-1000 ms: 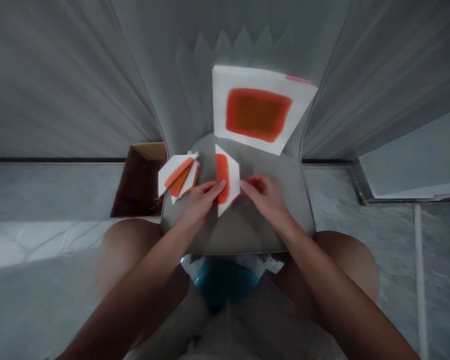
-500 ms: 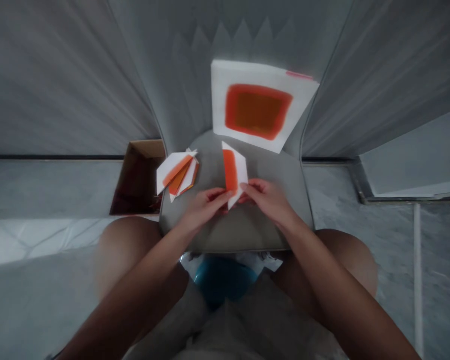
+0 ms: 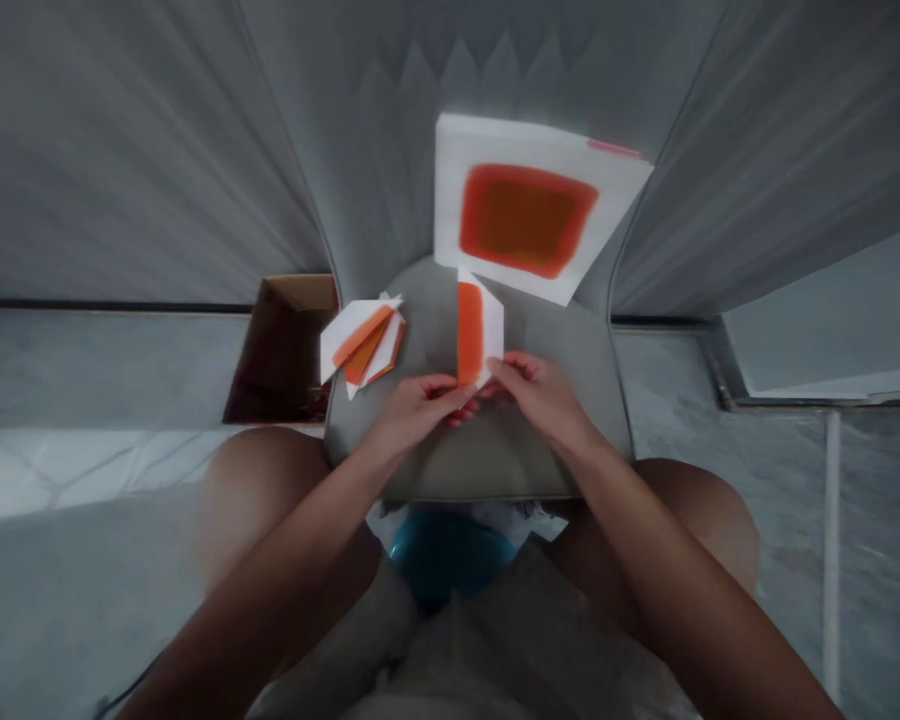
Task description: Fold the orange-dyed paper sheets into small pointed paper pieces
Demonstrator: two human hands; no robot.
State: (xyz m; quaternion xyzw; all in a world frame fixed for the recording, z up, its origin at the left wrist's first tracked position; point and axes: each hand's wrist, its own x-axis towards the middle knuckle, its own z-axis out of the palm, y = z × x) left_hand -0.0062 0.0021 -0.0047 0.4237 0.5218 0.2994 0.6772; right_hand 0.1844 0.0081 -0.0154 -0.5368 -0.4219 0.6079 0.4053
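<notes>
From the head view I have the left hand [image 3: 420, 410] and right hand [image 3: 541, 398] close together, both pinching the lower end of an orange-and-white folded paper [image 3: 480, 328] at center. Its tip overlaps an orange-printed sheet [image 3: 529, 205] at 12 o'clock. More folded papers [image 3: 361, 342] lie at 9 o'clock on the grey cushion [image 3: 495, 462], just before a cardboard box [image 3: 281, 350].

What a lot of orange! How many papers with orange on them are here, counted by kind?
Flat sheet with orange square: 1
Folded paper between left hand and right hand: 1
Folded paper bundle: 1 (its layers cannot be counted)
Total: 3
</notes>
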